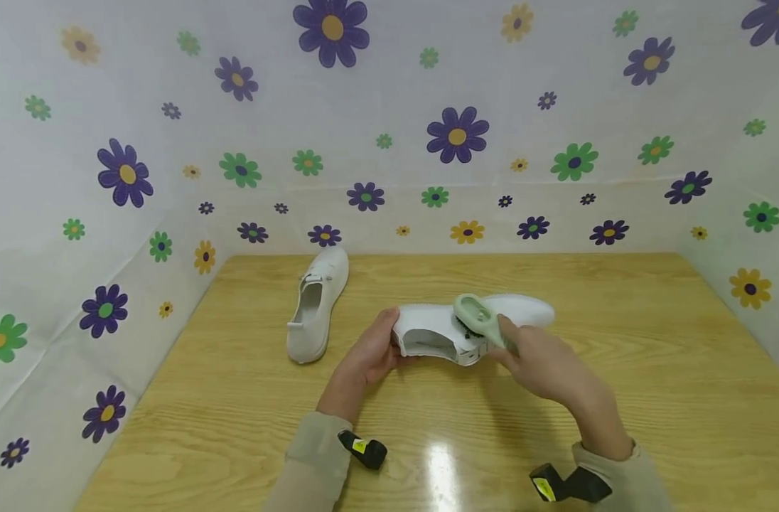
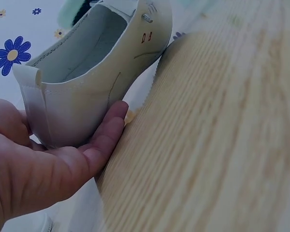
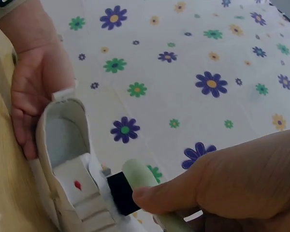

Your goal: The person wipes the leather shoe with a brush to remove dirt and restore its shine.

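A white shoe [image 1: 428, 314] lies tipped on its side over the table, its opening toward me and its toe to the right. At the heel my left hand [image 1: 372, 350] grips it; the left wrist view shows the fingers [image 2: 104, 137] curved around the heel's underside. My right hand [image 1: 546, 361] holds a pale green scrub brush [image 1: 477, 318] by its handle. The brush's dark bristles [image 3: 122, 193] press on the shoe's upper side beside the laces. In the right wrist view, a small red mark [image 3: 78, 185] shows on the tongue.
A second white shoe [image 1: 328, 313] stands upright at the back left of the wooden table [image 1: 204, 412], toe toward the wall. Flower-patterned white cloth [image 1: 389, 92] hangs behind the table and along both sides. Each sleeve cuff carries a black wrist camera [image 1: 367, 451].
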